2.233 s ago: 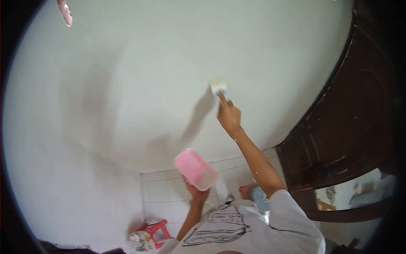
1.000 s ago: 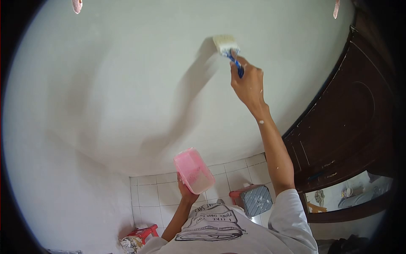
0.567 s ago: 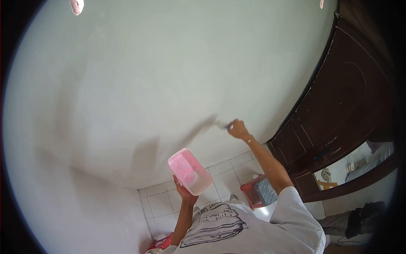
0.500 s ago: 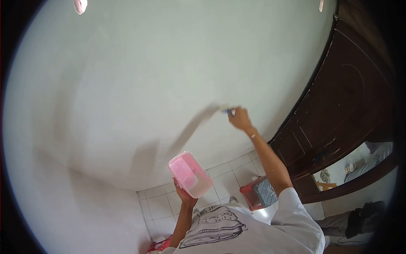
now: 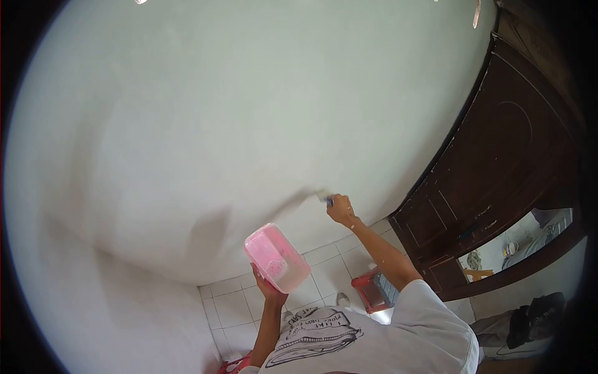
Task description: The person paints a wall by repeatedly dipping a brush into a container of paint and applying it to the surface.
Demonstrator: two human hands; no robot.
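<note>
A paintbrush (image 5: 323, 197) is gripped in my right hand (image 5: 341, 210), its bristles against or very near the white wall (image 5: 249, 124). My left hand (image 5: 269, 288) holds a pink plastic tub (image 5: 266, 250) by its underside and near side. The tub is tilted so its inside shows, with whitish paint (image 5: 291, 274) in the lower part. My left fingers are partly hidden behind the tub.
To the right stands a dark brown wooden cabinet (image 5: 486, 174) with a mirror (image 5: 517, 243). A red and grey stool (image 5: 374, 290) is on the white tiled floor (image 5: 233, 308). Dark clothing (image 5: 536, 321) hangs or lies at lower right. Something red (image 5: 235, 363) shows at the bottom.
My right hand has moved down the wall with the paintbrush, slightly to the left. The pink tub stays in my left hand, nearly in place.
</note>
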